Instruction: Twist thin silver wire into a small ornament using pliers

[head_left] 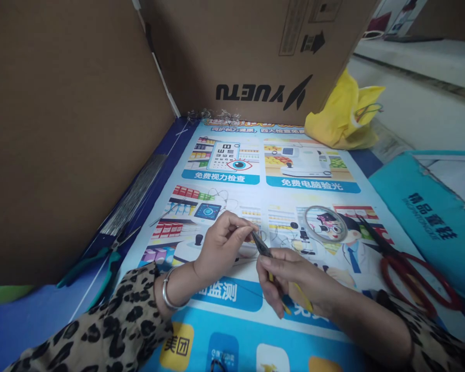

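My left hand (225, 243) is closed in a pinch at the middle of the poster, thumb against fingers, on a thin wire (264, 235); most of it is hidden by the fingers. In my right hand (289, 274) are needle-nose pliers (261, 246) with yellow handles. The jaws point up and left and meet the left fingertips; whether they grip the wire cannot be made out. Fine loops of wire (220, 195) curl above the left hand. Right of the hands lies a round coil (309, 223) of thin wire or line.
Red-handled scissors (418, 281) lie at right, beside a teal shoebox (422, 212). Teal-handled pliers (110, 258) and a bundle of straight wires (135, 194) lie at left. Cardboard walls (248, 46) stand behind and left. A yellow bag (341, 119) and wire scraps (217, 114) lie at the back.
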Motion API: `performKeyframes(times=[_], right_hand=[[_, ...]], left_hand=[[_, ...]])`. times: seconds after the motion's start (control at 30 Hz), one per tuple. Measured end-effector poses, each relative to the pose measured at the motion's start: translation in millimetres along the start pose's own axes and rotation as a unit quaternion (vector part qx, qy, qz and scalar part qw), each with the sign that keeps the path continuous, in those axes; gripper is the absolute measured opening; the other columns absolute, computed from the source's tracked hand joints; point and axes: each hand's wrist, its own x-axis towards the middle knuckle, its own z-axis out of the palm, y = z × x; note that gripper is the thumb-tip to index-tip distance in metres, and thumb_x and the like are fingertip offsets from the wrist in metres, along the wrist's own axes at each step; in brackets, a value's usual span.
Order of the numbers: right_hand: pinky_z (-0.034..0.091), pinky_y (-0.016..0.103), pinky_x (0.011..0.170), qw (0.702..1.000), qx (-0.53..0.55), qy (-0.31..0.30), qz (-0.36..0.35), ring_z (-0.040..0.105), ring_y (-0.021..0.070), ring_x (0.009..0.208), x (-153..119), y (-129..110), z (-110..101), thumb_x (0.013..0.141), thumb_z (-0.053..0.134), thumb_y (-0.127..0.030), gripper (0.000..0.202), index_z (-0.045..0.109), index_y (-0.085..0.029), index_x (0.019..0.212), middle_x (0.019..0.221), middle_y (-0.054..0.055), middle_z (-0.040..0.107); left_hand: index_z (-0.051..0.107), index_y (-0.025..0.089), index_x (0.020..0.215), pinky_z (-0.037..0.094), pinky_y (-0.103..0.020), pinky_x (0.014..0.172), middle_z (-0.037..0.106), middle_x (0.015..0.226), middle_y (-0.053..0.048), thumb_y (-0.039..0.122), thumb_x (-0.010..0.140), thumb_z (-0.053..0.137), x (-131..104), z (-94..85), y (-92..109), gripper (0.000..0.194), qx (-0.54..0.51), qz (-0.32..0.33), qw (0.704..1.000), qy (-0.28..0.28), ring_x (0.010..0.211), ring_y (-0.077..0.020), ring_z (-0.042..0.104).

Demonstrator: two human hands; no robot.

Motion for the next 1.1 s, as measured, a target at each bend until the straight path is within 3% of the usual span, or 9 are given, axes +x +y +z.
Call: performKeyframes(times=[0.77, 0.93, 1.1], right_hand=[[0.034, 0.02, 0.038, 1.0, 0.017, -0.003, -0.005, 0.05, 0.0092, 0.036, -0.5, 3.1, 0.2, 0.084, 0.05, -0.045, 0.031, 0.048, -0.017, 0.071, 0.048, -0.004, 0.05], [0.027, 0.019, 0.036, 0.998, -0.056, 0.02, 0.006, 0.046, 0.0082, 0.034, -1.9, 4.8, -3.0, 0.086, 0.046, -0.044, 0.03, 0.046, -0.017, 0.074, 0.046, -0.005, 0.05], [0.034, 0.022, 0.044, 0.968, -0.244, 0.051, 0.021, 0.046, 0.0096, 0.041, -7.8, -6.7, -4.7, 0.086, 0.04, -0.051, 0.035, 0.046, -0.018, 0.074, 0.048, -0.004, 0.05]], left_hand=[[0.055, 0.016, 0.084, 0.051, -0.028, 0.07, 0.067, 0.086, -0.004, 0.021, 0.083, 0.055, 0.1, -0.6, -4.6, 0.005, -0.021, 0.001, 1.0, 0.003, 0.073, -0.0119, 0.062], [0.054, 0.016, 0.08, 0.051, -0.027, 0.067, 0.067, 0.076, -0.003, 0.022, 0.082, 0.057, 1.8, -1.7, -1.5, 0.006, -0.012, -0.018, 1.0, 0.003, 0.067, -0.0122, 0.063], [0.052, 0.016, 0.079, 0.051, -0.026, 0.067, 0.068, 0.077, -0.004, 0.022, 0.081, 0.058, 3.4, -2.8, 0.2, 0.009, -0.026, -0.025, 0.999, 0.009, 0.069, -0.0131, 0.064]])
